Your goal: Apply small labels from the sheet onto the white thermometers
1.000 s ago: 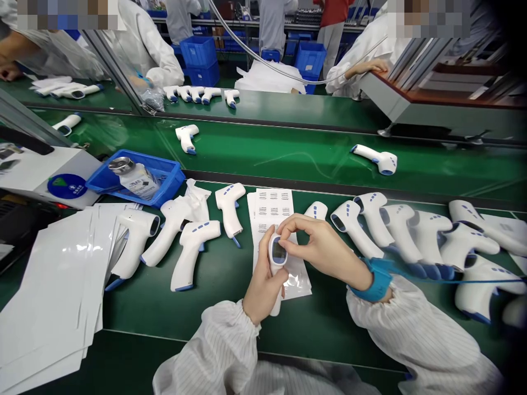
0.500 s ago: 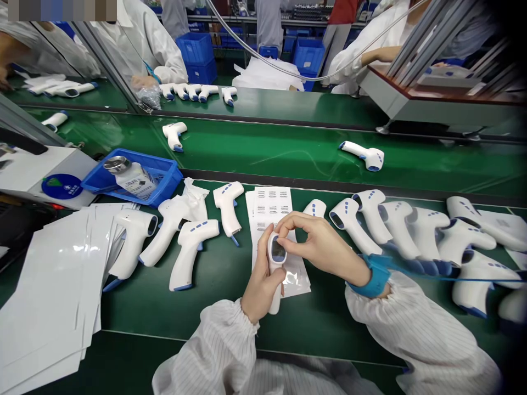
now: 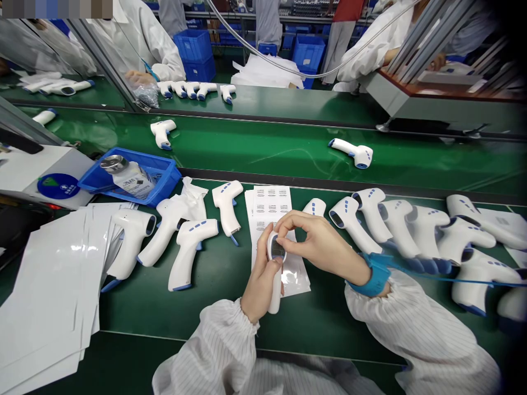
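Note:
A white infrared thermometer (image 3: 274, 293) stands nearly upright in front of me, its dark screen (image 3: 278, 248) facing me. My left hand (image 3: 260, 280) is closed around its body, the thumb lying at the lower edge of the screen. Bent over its head is my right hand (image 3: 317, 241), a blue strap (image 3: 373, 276) at the wrist. The right thumb touches the screen's edge and the index finger rests at the top of the head; whether a thin film is between them I cannot make out. Beneath lies a sheet of printed labels (image 3: 272, 200).
Several thermometers lie left (image 3: 189, 255) and right (image 3: 349, 219) of my hands. A stack of white sheets (image 3: 45, 285) covers the left side. Behind it sits a blue tray (image 3: 164, 186) holding a bottle (image 3: 134, 178). Beyond runs a green conveyor (image 3: 247, 142) carrying thermometers; co-workers sit across it.
My left thumb has slid up the thermometer to the lower edge of the screen. My right hand has barely moved. The thermometers on the conveyor have shifted left.

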Motion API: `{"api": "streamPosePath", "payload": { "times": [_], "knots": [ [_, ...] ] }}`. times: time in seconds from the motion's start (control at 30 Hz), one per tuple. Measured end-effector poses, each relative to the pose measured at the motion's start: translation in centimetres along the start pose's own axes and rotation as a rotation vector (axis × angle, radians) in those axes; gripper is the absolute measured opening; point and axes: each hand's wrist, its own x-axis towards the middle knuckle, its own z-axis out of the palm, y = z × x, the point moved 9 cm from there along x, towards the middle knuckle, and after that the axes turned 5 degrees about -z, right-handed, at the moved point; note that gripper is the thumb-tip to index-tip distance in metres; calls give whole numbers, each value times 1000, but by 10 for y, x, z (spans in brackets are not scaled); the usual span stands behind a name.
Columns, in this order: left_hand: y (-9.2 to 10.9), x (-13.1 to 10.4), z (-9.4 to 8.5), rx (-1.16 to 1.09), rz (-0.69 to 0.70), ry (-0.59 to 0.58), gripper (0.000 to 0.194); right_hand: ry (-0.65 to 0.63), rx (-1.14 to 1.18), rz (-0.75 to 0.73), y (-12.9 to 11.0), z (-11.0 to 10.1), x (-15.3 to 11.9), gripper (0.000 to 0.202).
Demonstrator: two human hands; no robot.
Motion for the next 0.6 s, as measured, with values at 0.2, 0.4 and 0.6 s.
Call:
{"api": "streamPosePath", "payload": {
  "times": [0.2,0.4,0.6],
  "knots": [
    [-4,1,0,-22,-59,10,61,21,8,-8,2,0,-1,14],
    [-7,-2,4,-93,-152,-6,63,43,28,-43,0,0,-3,13],
    [-9,-1,4,-82,-145,-36,63,45,24,-41,2,1,-3,12]
  ]
}}
